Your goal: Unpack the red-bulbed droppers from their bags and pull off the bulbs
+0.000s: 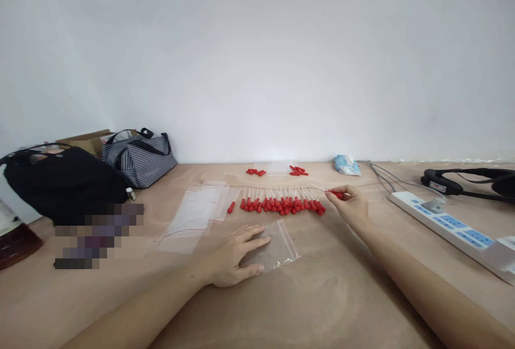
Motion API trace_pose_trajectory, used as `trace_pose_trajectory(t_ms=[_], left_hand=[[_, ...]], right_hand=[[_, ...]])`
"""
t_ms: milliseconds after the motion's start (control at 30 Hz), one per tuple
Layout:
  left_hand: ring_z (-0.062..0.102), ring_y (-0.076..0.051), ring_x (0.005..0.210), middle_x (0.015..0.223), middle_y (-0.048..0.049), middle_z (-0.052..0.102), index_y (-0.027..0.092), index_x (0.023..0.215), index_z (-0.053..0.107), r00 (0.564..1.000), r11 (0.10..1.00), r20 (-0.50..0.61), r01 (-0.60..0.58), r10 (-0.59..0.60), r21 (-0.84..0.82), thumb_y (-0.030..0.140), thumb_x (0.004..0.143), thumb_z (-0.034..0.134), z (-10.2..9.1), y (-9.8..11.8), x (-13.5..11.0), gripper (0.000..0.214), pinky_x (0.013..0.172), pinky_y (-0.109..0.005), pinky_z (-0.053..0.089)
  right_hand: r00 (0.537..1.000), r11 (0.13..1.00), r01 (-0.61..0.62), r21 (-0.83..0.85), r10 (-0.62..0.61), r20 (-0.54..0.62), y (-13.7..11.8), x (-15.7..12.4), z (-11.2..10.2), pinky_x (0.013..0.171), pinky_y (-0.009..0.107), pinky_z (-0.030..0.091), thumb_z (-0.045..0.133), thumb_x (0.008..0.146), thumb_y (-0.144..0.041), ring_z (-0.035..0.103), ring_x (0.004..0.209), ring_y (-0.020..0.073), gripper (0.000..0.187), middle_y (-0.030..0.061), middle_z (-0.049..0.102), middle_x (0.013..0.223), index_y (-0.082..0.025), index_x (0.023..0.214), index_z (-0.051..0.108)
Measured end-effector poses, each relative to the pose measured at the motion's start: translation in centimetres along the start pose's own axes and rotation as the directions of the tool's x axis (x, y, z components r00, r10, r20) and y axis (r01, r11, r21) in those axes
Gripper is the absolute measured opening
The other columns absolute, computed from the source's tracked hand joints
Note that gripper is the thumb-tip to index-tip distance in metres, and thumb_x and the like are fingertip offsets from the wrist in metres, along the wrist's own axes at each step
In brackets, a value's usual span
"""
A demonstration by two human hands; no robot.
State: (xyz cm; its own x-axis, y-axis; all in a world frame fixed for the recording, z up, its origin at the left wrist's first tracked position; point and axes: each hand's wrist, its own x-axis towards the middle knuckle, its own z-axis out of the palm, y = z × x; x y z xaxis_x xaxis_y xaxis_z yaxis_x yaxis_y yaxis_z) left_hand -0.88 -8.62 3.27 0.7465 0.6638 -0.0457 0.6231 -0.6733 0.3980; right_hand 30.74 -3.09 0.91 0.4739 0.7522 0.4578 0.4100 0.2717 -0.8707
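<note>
My left hand (241, 255) lies with its fingers spread on a clear zip-lock bag (277, 244), pressing it against the table. My right hand (349, 207) pinches a dropper (335, 194) by its red bulb, the thin clear tube pointing up and left. Just left of that hand, a row of similar droppers (281, 204) lies with red bulbs toward me and clear stems toward the wall. One more dropper (231, 207) rests at the row's left end, beside a stack of flat zip-lock bags (193, 212).
Near the wall lie bagged droppers (298, 170) and a blue tissue pack (346, 165). A power strip (446, 223) and a black headset-like strap (446, 180) are at right. A striped bag (140, 158), a black bag (64, 177) and a small vial (131, 194) stand at left.
</note>
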Motion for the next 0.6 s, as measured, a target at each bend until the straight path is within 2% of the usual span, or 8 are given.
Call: trace_pose_trajectory(t_ms=[100,167,267,333,400,467,600], left_hand=[[0.026,-0.028,0.126,0.138,-0.0042,0.030,0.031,0.126,0.039,0.998,0.998,-0.059,0.028,-0.031,-0.049,0.044,0.082,0.044,0.2,0.1,0.1,0.046,0.101,-0.048,0.024],[0.035,-0.024,0.121,0.132,-0.0045,0.039,0.028,0.118,0.048,0.984,0.993,-0.168,0.048,-0.066,-0.111,0.039,0.085,0.037,0.3,0.0,0.5,0.036,0.100,-0.043,0.029],[0.051,-0.020,0.102,0.109,-0.0052,0.056,0.021,0.100,0.056,0.922,0.978,-0.351,0.108,-0.165,-0.176,0.033,0.084,0.039,0.4,-0.4,1.4,0.026,0.091,-0.036,0.039],[0.055,-0.020,0.091,0.096,-0.0050,0.059,0.019,0.091,0.056,0.887,0.969,-0.401,0.171,-0.230,-0.178,0.032,0.078,0.048,0.5,-0.8,2.1,0.020,0.083,-0.035,0.043],[0.055,-0.020,0.087,0.093,-0.0048,0.060,0.018,0.088,0.055,0.876,0.962,-0.404,0.213,-0.266,-0.172,0.031,0.072,0.054,0.4,-1.0,2.7,0.021,0.078,-0.034,0.044],[0.055,-0.020,0.086,0.093,-0.0048,0.059,0.018,0.088,0.054,0.882,0.957,-0.377,0.232,-0.283,-0.174,0.033,0.067,0.058,0.3,-1.1,3.0,0.025,0.076,-0.033,0.044],[0.057,-0.018,0.076,0.083,-0.0023,0.061,0.019,0.091,0.053,0.905,0.933,-0.243,0.310,-0.349,-0.182,0.034,0.065,0.059,-0.2,-0.8,3.4,0.030,0.066,-0.030,0.043]], right_hand=[[0.989,0.981,0.134,-0.142,-0.141,-0.035,0.4,-0.7,1.8,0.056,0.028,0.044,0.060,0.064,-0.035,0.052,0.058,0.0140,0.019,0.0032,0.056,0.066,-0.016,0.066,0.057],[0.977,0.956,0.209,-0.204,-0.214,-0.003,0.6,-1.0,2.7,0.056,0.028,0.044,0.058,0.065,-0.034,0.051,0.057,0.0137,0.017,0.0026,0.054,0.066,-0.017,0.065,0.056],[0.965,0.935,0.262,-0.241,-0.256,0.057,0.7,-1.2,3.4,0.059,0.029,0.044,0.057,0.065,-0.033,0.051,0.058,0.0141,0.017,0.0028,0.053,0.067,-0.017,0.067,0.055],[0.966,0.935,0.258,-0.245,-0.247,0.073,0.9,-1.3,3.6,0.061,0.030,0.045,0.058,0.065,-0.035,0.053,0.061,0.0148,0.020,0.0034,0.054,0.069,-0.016,0.070,0.055],[0.970,0.941,0.241,-0.238,-0.227,0.088,1.0,-1.3,3.7,0.061,0.029,0.045,0.058,0.066,-0.039,0.054,0.062,0.0151,0.024,0.0040,0.055,0.071,-0.016,0.072,0.055],[0.972,0.945,0.230,-0.232,-0.214,0.092,0.9,-1.4,3.6,0.060,0.028,0.044,0.056,0.068,-0.043,0.054,0.061,0.0148,0.027,0.0044,0.056,0.072,-0.016,0.071,0.056],[0.974,0.945,0.227,-0.235,-0.219,0.059,0.7,-1.3,3.3,0.056,0.028,0.041,0.044,0.076,-0.050,0.051,0.056,0.0140,0.037,0.0050,0.056,0.067,-0.016,0.068,0.055]])
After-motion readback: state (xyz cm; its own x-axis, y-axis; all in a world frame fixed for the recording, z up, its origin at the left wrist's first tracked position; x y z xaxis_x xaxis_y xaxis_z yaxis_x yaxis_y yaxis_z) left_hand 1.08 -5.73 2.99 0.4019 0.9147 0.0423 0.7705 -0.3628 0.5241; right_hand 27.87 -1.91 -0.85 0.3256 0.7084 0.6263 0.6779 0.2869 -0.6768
